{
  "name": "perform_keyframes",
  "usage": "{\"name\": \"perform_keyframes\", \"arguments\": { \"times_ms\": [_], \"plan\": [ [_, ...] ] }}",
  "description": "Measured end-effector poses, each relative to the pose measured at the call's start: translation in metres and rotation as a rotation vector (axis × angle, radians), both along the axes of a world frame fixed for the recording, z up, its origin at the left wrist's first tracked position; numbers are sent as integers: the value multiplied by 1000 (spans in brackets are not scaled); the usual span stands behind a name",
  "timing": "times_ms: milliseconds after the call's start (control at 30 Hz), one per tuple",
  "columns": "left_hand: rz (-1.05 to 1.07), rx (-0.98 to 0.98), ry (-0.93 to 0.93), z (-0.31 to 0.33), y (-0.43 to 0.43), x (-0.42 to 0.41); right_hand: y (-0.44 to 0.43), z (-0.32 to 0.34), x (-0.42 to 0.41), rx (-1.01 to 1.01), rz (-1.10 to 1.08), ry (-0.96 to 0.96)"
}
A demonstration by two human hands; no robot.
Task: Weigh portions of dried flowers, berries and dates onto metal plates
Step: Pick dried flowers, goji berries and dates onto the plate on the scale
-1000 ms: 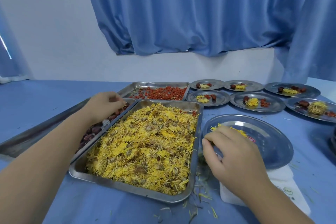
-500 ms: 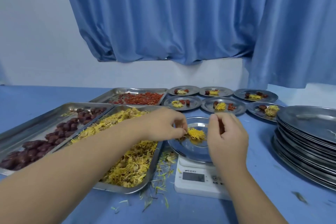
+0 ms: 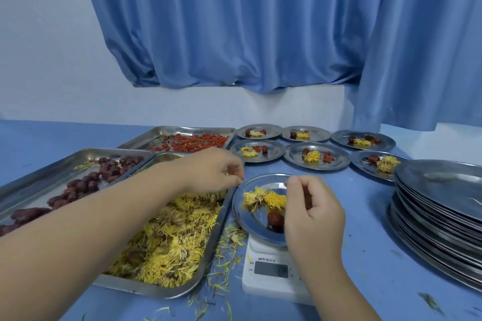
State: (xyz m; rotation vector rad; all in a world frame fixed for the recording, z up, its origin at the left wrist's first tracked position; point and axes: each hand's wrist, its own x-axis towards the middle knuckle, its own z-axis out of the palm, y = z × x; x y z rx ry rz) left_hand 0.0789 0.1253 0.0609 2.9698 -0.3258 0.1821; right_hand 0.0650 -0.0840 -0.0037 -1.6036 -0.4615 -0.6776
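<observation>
A metal plate point(image 3: 251, 219) sits on a white digital scale point(image 3: 271, 270). On it lie two yellow dried flowers point(image 3: 263, 199) and one dark red date point(image 3: 275, 217). My left hand point(image 3: 216, 172) hovers just left of the plate's far rim, over the flower tray point(image 3: 156, 292). Its fingertips are bunched and nothing shows between them. My right hand point(image 3: 313, 213) is above the plate's right side with curled fingers, thumb and forefinger raised. Its shaded palm hides whether it holds anything.
A date tray point(image 3: 52, 174) lies at the left and a red berry tray point(image 3: 182, 131) behind. Several filled plates point(image 3: 317, 156) stand at the back. A tall stack of plates point(image 3: 438, 206) is at the right. Loose petals litter the blue table point(image 3: 365, 255).
My left hand came from the date tray to the plate, then drew back left. My right hand brought flowers onto the plate. A date and a second flower now lie there.
</observation>
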Motion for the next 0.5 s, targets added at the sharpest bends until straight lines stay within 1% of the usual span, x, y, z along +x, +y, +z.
{"name": "perform_keyframes", "arguments": {
  "times_ms": [67,133,200,300,400,500],
  "plan": [
    [71,85,-18,9,20,4,6,3,-2,-29,76,25],
    [180,176,-26,19,43,7,11,14,4,-101,148,46],
    [279,214,-47,26,67,13,14,31,17,-186,209,48],
    [403,167,-79,29,103,27,15,56,47,-307,276,85],
    [491,140,-48,19,132,52,15,71,82,-429,273,129],
    [529,126,-34,4,153,86,13,73,110,-450,278,176]
  ]
}}
